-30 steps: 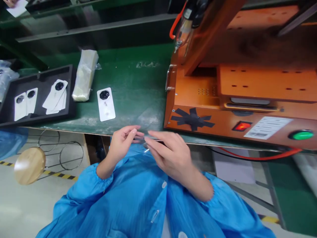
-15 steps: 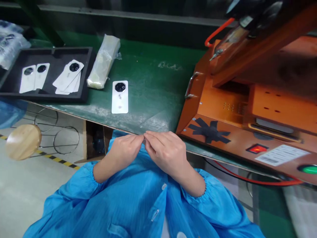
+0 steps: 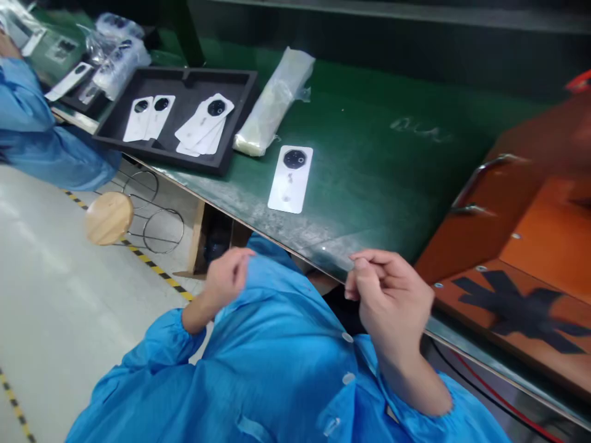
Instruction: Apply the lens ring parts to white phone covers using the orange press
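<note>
My left hand (image 3: 226, 277) is off the bench edge, in front of the blue smock (image 3: 277, 332). Its fingers are loosely bent, with a gap between thumb and forefinger and nothing visible in it. Over the bench's front edge, my right hand (image 3: 392, 295) is closed in a pinch, thumb against curled fingers; whatever it may hold is too small or hidden to make out. Nearest to it on the green bench (image 3: 364, 184) lies a white phone back cover (image 3: 290, 184) with a round black camera area, touched by neither hand.
Left of the cover are a wrapped pale bundle (image 3: 274, 104) and a black tray (image 3: 170, 154) holding several white covers (image 3: 203, 132). An orange machine (image 3: 489, 240) stands at right. A co-worker's sleeve (image 3: 28, 111) shows at far left, with a wooden stool (image 3: 109, 218) below.
My hands, together at the fingertips before, have come apart, the right one lifting toward the machine. The view has swung left, bringing the co-worker's sleeve into sight. The cover stays on the bench.
</note>
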Demonstrator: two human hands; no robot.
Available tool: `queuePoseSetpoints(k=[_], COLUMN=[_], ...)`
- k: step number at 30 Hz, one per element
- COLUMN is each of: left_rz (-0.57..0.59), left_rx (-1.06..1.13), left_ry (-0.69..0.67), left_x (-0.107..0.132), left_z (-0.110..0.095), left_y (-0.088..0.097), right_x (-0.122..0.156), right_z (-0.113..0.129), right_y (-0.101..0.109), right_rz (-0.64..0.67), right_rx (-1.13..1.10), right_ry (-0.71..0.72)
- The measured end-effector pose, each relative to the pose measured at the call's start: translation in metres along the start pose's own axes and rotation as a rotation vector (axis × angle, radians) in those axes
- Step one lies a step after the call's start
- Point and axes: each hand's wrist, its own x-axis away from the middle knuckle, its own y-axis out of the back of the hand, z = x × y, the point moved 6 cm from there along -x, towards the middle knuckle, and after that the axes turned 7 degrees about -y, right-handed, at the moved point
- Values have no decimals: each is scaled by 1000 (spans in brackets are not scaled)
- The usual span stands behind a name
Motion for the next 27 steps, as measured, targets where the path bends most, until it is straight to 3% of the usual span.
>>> queuePoseSetpoints(k=[3, 5, 8, 10, 12, 14, 16, 19, 21, 23, 25, 27], left_rz=[-165, -183, -68, 47, 150, 234, 323, 447, 384, 218, 165, 173], left_rx=[-190, -260, -269, -248, -242, -245, -229, -142, 3, 252, 535, 721], left_ry=[331, 479, 621, 658, 661, 636, 585, 446, 257, 83, -21, -41], left_x=[-8, -24, -54, -70, -80, -83, -80, -69, -66, -67, -71, -77], left_z=[83, 130, 178, 190, 189, 178, 161, 117, 69, 15, -32, -60], left_y=[42, 56, 42, 20, 2, -3, 4, 22, 31, 33, 19, -2], right_x=[0, -2, -5, -7, -9, -12, -15, -19, -20, -19, -15, -11], right_z=[-2, -4, -9, -10, -9, -8, -8, -11, -13, -12, -9, -5], right_y=[-2, -8, -18, -21, -18, -12, -8, -6, -7, -11, -18, -24], right_rz=[-37, -29, 25, 54, 30, -34, -81, -76, -67, -41, -6, 8], right_rx=[-61, -88, -136, -189, -225, -191, -138, -144, -110, -18, 81, 155], right_ry=[-23, -14, 36, 93, 138, 144, 109, 60, 68, 133, 229, 304])
